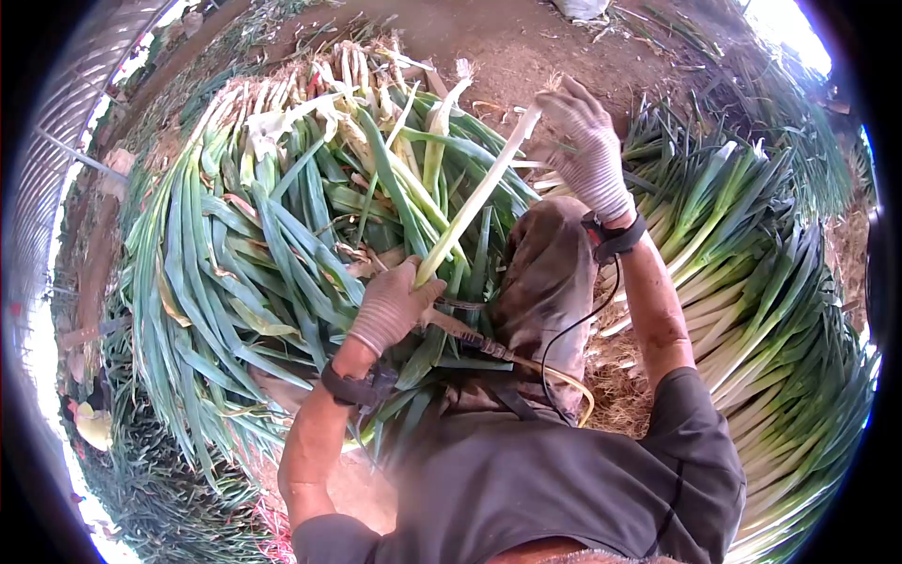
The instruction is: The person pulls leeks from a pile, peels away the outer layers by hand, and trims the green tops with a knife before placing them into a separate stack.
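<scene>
My left hand [396,305], in a striped knit glove, is closed around the lower, greener part of a long green onion [484,193]. The stalk slants up to the right, its pale root end beside my right hand [587,146]. That hand, also gloved, has its fingers stretched out and apart next to the roots. A hose-fed tool with a metal nozzle [460,329] lies against my left hand, partly hidden by it; I cannot tell whether the hand grips it too. Under and left of my hands spreads a heap of untrimmed green onions [310,235], roots toward the top.
A large pile of green onions with clean white shafts [742,329] lies to the right. A yellow hose [564,376] and a black cable [587,315] run across my lap. Dirt floor [507,42] shows ahead. More dark-leaved onions [150,489] lie at lower left.
</scene>
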The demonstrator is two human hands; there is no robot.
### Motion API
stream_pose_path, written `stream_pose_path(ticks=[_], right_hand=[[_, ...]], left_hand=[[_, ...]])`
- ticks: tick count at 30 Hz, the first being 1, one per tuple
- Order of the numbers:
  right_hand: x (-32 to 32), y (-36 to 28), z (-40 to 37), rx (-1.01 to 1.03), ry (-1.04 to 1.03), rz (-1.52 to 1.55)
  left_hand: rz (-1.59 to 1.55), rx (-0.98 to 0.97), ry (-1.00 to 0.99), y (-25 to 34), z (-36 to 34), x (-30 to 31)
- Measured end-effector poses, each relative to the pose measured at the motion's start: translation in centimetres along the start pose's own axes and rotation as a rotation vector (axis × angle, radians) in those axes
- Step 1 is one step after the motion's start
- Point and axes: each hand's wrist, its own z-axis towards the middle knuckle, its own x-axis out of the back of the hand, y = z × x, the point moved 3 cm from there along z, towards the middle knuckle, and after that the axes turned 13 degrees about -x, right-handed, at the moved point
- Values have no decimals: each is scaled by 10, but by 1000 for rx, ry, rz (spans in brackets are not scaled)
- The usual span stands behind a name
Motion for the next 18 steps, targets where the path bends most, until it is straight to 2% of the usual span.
stream_pose_path(ticks=[1,5,7,9,11,12,13,14,15,16,17,18], right_hand=[[5,-16,2,146,-28,-77],[-5,-37,-9,511,-246,-280],[-13,-14,-18,493,-539,-292],[4,-4,-21,493,-560,-266],[37,30,-25,493,-289,-352],[65,39,-22,396,-301,-482],[91,68,-25,321,-236,-565],[125,66,-22,322,-188,-597],[152,92,-28,277,-94,-673],[186,124,-33,113,-151,-751],[224,172,-53,-11,-25,-907],[264,193,-76,-187,-119,-859]], left_hand=[[4,67,-46,13,-1,2],[127,-46,-44,7,1,-10],[264,-170,-69,28,-6,-5],[328,-257,-39,50,-7,4],[516,-292,-11,71,-3,22],[601,-330,8,70,7,33],[701,-433,91,64,17,47],[726,-500,219,53,32,60],[799,-379,212,50,46,75],[863,-278,254,42,57,91],[829,-197,261,16,69,106],[826,-65,204,4,66,115]])
